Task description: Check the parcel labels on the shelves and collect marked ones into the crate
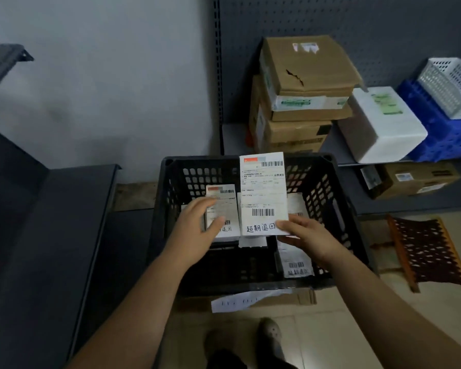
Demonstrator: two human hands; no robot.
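A black slotted crate (pixel 330 198) stands on the floor in front of me. My right hand (pixel 308 235) pinches the lower right corner of a white label sheet (pixel 262 193) with barcodes and handwritten characters, held upright over the crate. My left hand (pixel 194 230) grips a smaller labelled parcel (pixel 222 206) inside the crate, thumb on its face. More labelled parcels (pixel 296 265) lie in the crate at the right. Stacked cardboard boxes (pixel 304 83) and a white foam box (pixel 381 126) sit on the shelf behind.
A dark shelf (pixel 45 209) runs along the left. At the right stand a blue crate (pixel 445 137) with a white basket (pixel 453 86) on it, a cardboard box (pixel 415 179) on the lower shelf and a brown rack (pixel 426 251) on the floor. Flat cardboard (pixel 285 299) lies under the crate.
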